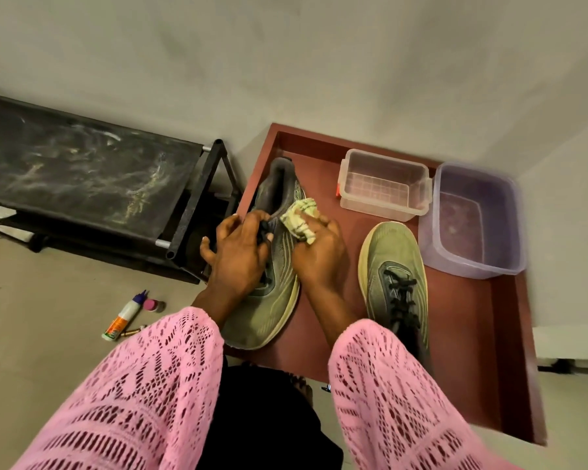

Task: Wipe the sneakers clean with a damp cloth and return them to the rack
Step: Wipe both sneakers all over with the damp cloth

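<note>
Two olive-green sneakers lie on a dark red tray. The left sneaker has its toe toward me; my left hand grips it over the black laces near the tongue. My right hand holds a crumpled pale striped cloth against that sneaker's upper side. The second sneaker rests alone to the right, toe pointing away, its heel hidden behind my pink sleeve. A black shoe rack stands on the floor to the left.
At the tray's far side sit a clear plastic box and a purple tub. A glue bottle and a small pink-capped jar lie on the floor by the rack. A wall runs behind.
</note>
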